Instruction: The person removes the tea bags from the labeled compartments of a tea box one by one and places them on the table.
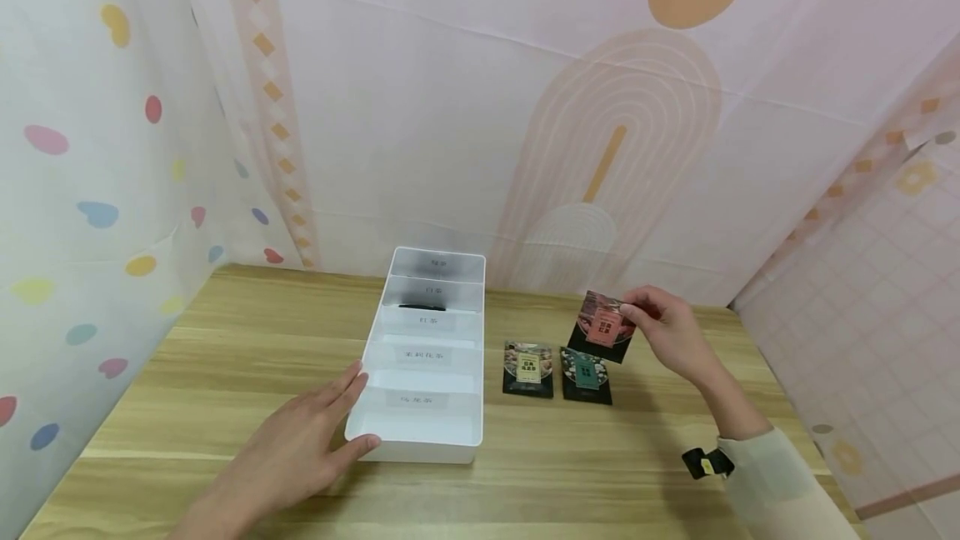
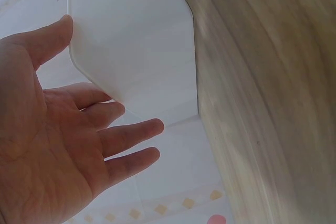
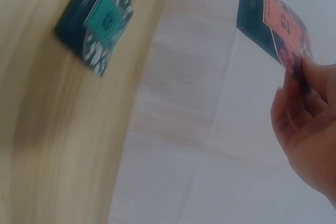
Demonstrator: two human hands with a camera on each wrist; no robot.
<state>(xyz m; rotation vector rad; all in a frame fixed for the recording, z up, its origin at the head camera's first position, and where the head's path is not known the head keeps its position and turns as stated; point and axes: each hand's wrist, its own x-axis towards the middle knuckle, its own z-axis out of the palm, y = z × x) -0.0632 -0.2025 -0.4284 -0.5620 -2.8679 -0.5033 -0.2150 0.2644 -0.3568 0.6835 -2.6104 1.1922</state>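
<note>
A white organizer box (image 1: 420, 450) with labelled compartments stands on the table. My left hand (image 1: 292, 444) touches its near left corner, thumb and fingertips on the rim; in the left wrist view the fingers are extended against the box wall (image 2: 131, 45). Between thumb and fingers my right hand (image 1: 670, 334) pinches a black tea sachet with a red label (image 1: 602, 327), raised off the table. Below it lies a sachet with a green label (image 1: 587, 376), partly overlapped in the head view. Left of that is a sachet with a yellow label (image 1: 528, 369). A dark edge (image 1: 422, 307) shows inside one compartment.
The wooden table (image 1: 570, 482) ends at a patterned cloth backdrop (image 1: 420, 107) behind the box. More cloth hangs at the left and right sides. A black strap (image 1: 707, 463) is on the right sleeve.
</note>
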